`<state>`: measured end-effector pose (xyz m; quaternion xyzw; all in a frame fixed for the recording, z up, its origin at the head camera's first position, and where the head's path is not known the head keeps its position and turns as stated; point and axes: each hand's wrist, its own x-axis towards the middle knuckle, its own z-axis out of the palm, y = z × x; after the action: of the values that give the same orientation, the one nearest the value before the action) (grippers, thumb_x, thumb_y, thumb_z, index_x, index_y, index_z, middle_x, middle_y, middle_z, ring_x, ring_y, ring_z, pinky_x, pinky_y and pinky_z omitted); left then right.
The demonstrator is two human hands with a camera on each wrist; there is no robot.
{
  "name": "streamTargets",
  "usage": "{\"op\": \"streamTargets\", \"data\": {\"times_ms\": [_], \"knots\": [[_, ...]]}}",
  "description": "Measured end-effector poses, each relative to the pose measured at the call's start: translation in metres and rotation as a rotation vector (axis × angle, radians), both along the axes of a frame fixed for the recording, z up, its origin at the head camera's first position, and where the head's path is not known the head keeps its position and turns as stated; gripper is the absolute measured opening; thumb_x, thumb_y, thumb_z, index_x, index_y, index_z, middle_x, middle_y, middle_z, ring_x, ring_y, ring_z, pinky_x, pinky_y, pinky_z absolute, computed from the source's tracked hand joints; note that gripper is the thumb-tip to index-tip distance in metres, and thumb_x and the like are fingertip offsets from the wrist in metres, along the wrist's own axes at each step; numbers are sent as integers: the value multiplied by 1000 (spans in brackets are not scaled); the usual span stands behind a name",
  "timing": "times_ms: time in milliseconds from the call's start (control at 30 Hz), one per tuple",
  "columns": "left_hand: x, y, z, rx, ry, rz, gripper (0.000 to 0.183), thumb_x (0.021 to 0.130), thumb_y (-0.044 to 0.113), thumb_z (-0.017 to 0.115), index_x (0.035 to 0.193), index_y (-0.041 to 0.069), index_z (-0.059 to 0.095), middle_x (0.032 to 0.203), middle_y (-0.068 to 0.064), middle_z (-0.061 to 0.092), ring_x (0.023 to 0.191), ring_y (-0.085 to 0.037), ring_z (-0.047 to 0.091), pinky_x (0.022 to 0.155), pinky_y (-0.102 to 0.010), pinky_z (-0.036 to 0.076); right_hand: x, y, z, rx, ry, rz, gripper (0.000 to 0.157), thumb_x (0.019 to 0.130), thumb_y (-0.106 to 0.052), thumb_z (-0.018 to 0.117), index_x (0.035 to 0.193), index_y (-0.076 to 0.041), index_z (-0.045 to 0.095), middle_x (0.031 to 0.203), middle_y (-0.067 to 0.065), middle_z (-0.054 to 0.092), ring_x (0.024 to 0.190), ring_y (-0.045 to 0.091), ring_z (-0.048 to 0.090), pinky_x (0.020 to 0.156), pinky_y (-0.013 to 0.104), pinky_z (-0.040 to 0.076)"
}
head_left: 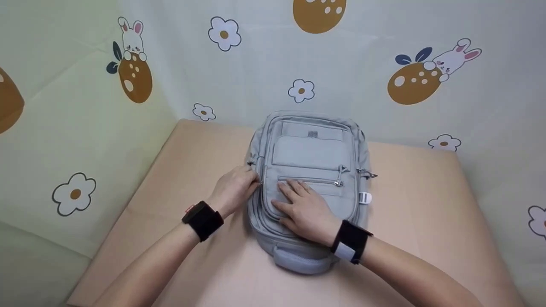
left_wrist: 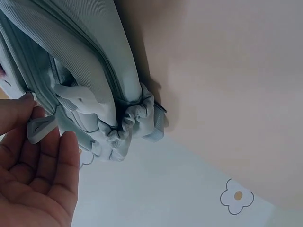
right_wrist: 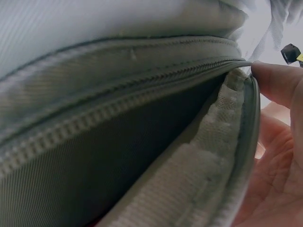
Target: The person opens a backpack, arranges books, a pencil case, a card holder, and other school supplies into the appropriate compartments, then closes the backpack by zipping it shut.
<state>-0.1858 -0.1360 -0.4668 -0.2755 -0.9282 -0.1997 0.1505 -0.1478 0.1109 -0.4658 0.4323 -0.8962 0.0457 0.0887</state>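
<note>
A grey backpack (head_left: 315, 149) lies front side up, its padded top handle (head_left: 303, 261) toward me. At its left side my left hand (head_left: 234, 187) pinches a zipper between thumb and finger; a grey triangular zipper pull (left_wrist: 40, 127) shows against its fingers in the left wrist view. My right hand (head_left: 309, 211) lies spread on the front panel, fingers extended below the pocket zipper (head_left: 309, 181). In the right wrist view, the right thumb (right_wrist: 272, 80) touches the edge of an unzipped compartment (right_wrist: 123, 142) with a dark interior.
The backpack rests on a peach-coloured table (head_left: 426, 238). Light patterned cloth (head_left: 362, 51) with rabbits and flowers stands behind and at the left. A buckle (head_left: 365, 198) and a zipper pull (head_left: 369, 174) stick out on the bag's right side. Black bands circle both wrists.
</note>
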Motion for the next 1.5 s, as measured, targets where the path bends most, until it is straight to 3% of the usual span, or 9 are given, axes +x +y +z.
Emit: {"op": "streamTargets", "data": {"times_ms": [200,500,767,967,1200,1500], "knots": [[12,1,-3,-26,-8,-19,11,90,9,77,86,10,67,87,-3,63,80,-23,60,68,-39,52,0,-1,2,11,-18,-8,47,95,-39,70,138,-20,67,155,18,45,144,41,38,117,55,29],[14,1,-3,-17,-36,-2,9,90,9,76,88,11,68,88,-3,63,81,-23,60,70,-39,52,2,1,4,-1,-34,-6,48,96,-40,69,139,-20,65,157,18,43,145,41,37,118,54,27],[14,0,-4,33,-62,3,7,91,11,76,91,12,69,91,-1,65,85,-22,62,73,-39,53,14,22,10,-65,-64,0,45,97,-37,68,138,-19,66,157,16,44,146,38,35,120,51,24],[16,-2,-4,56,-72,1,6,91,12,76,91,13,69,90,0,65,84,-20,61,72,-38,52,25,52,9,-106,-41,-8,40,98,-33,68,136,-19,67,154,15,48,145,38,38,118,54,28],[17,-3,-4,61,-80,3,7,90,11,77,92,12,70,91,0,66,85,-20,62,74,-38,53,28,86,-2,-146,71,20,36,96,-24,70,132,-20,71,149,15,53,140,40,45,114,60,31],[17,-2,-3,53,-74,1,6,91,10,75,91,12,69,90,0,64,84,-21,62,74,-38,53,25,94,-12,-120,80,33,34,97,-23,69,131,-22,71,152,14,50,142,39,43,114,59,32]]}}
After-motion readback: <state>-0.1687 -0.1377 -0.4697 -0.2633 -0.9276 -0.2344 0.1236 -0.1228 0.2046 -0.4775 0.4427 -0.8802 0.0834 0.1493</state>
